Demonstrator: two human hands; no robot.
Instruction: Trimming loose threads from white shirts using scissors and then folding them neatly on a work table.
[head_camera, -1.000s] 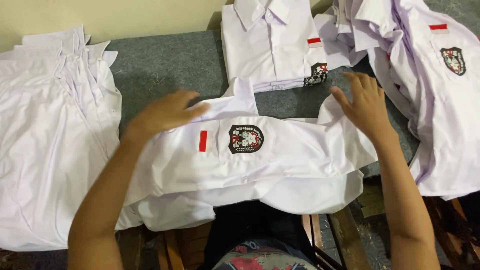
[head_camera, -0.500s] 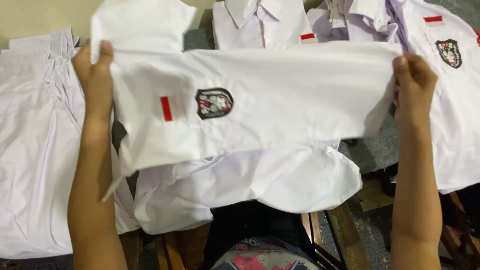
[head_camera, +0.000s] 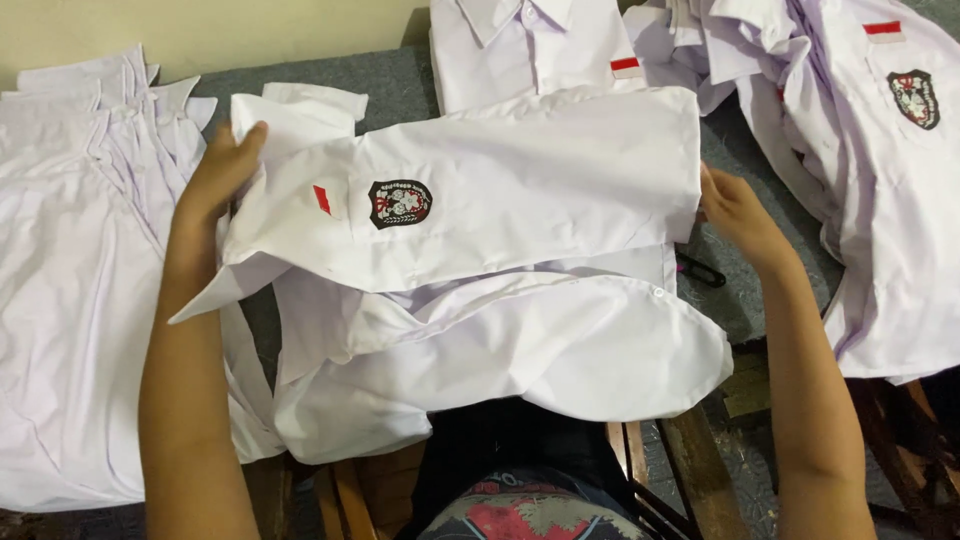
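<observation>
While a folded white shirt (head_camera: 500, 190) with a dark crest badge (head_camera: 400, 203) and a small red stripe (head_camera: 322, 199) on its chest is held across the grey table (head_camera: 400, 85), its two ends are gripped by the person's bare hands. The shirt's collar end is clasped by the left hand (head_camera: 222, 170), fingers curled over the fabric's upper edge. The opposite end is pinched by the right hand (head_camera: 735, 212), whose fingertips are partly hidden behind the cloth. Directly below the held shirt, and partly covered by it, a second white shirt (head_camera: 510, 355) is spread, its rounded hem drooping over the table's near edge above a wooden frame (head_camera: 690, 465). To the left of the held shirt, a stack of white shirts (head_camera: 70, 280) is laid flat with collars fanned at the top. Beyond the held shirt, another white shirt (head_camera: 530, 45) with an open collar is seen at the table's far side. To the right of the held shirt, a loose heap of crested shirts (head_camera: 880, 180) is piled. A small dark object (head_camera: 700, 270), too small to identify, is seen just beneath the shirt's right end.
</observation>
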